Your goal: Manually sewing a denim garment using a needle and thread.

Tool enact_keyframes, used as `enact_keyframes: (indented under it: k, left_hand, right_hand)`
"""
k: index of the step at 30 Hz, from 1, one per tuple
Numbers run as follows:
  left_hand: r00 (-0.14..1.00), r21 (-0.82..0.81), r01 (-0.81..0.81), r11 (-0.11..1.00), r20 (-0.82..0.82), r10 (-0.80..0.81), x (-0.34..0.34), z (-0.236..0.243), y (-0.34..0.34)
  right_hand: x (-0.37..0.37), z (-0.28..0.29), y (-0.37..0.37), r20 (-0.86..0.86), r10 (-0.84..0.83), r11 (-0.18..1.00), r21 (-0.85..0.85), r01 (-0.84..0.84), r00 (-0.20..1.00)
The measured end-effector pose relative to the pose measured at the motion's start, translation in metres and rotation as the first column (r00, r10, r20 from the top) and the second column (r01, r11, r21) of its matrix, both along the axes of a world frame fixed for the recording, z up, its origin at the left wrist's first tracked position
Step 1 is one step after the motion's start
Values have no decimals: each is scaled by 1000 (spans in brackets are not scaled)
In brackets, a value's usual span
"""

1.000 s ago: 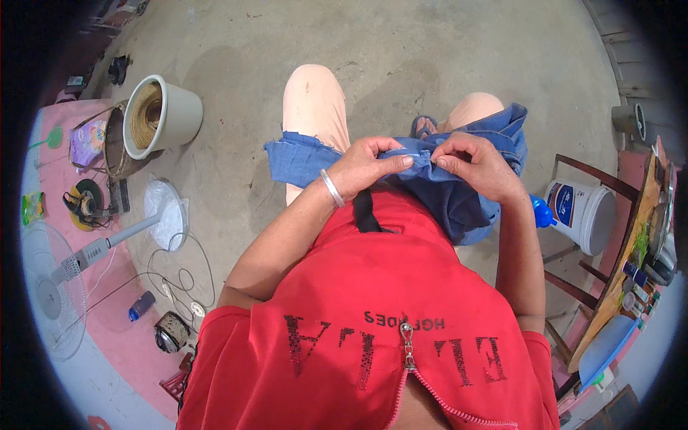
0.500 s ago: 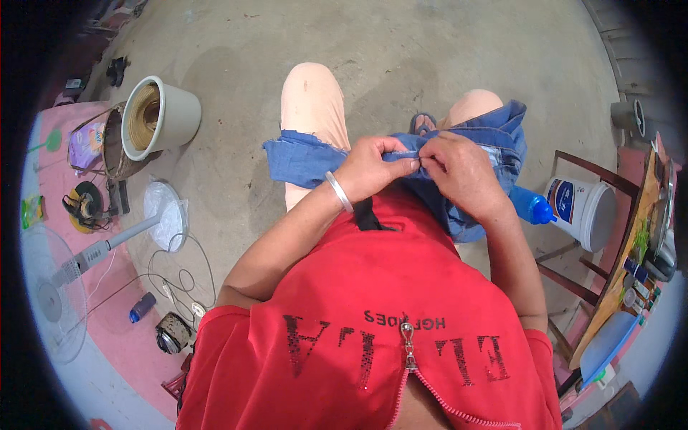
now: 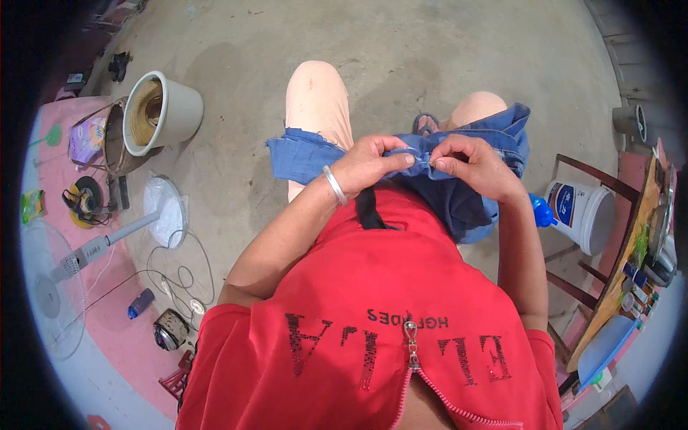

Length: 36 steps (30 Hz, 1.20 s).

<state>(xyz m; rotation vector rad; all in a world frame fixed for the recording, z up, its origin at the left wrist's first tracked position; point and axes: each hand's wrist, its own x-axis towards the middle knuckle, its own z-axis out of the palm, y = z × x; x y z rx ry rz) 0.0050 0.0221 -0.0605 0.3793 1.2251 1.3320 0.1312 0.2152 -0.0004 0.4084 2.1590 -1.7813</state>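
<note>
Blue denim cloth (image 3: 304, 154) lies across my lap, with a frayed edge at its left end and thicker folds at its right. My left hand (image 3: 369, 166) grips a gathered fold of the denim between thumb and fingers. Close beside it, at the same fold, my right hand (image 3: 479, 166) is closed with thumb and fingertips pinched together. Whatever the right fingertips hold is too small to make out. A pale frayed spot on the cloth shows between the two hands.
To the left stand a pale bucket (image 3: 172, 111) with a straw hat in it, a standing fan (image 3: 107, 244) and a looped cable (image 3: 188, 279). On the right are a white tub (image 3: 580, 215), a blue bottle (image 3: 542, 211) and a wooden table (image 3: 609, 297) crowded with items.
My right hand has moved slightly right, away from my left hand, uncovering the pale frayed spot. My left hand still holds the denim in nearly the same place.
</note>
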Motion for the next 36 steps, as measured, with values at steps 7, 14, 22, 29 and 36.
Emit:
enact_keyframes:
  k: [7, 14, 22, 29, 36]
  left_hand:
    - [995, -15, 24, 1000, -99, -26, 1, 2, 1]
    - [981, -14, -13, 1000, -194, 10, -6, -1, -10]
    - [992, -7, -8, 1000, -126, 8, -5, -5, -8]
    - [976, -30, -21, 999, -215, 14, 3, -3, -3]
    - [966, -95, -30, 995, -260, 4, -4, 3, -1]
  right_hand:
    - [0, -15, -3, -20, -16, 996, -86, 14, 1000]
    - [-1, -4, 3, 0, -37, 997, 67, 37, 999]
    - [-3, -1, 4, -43, -8, 996, 87, 12, 999]
    - [-9, 12, -16, -127, 129, 814, 580, -32, 983]
    - [-8, 5, -20, -123, 15, 845, 532, 53, 992]
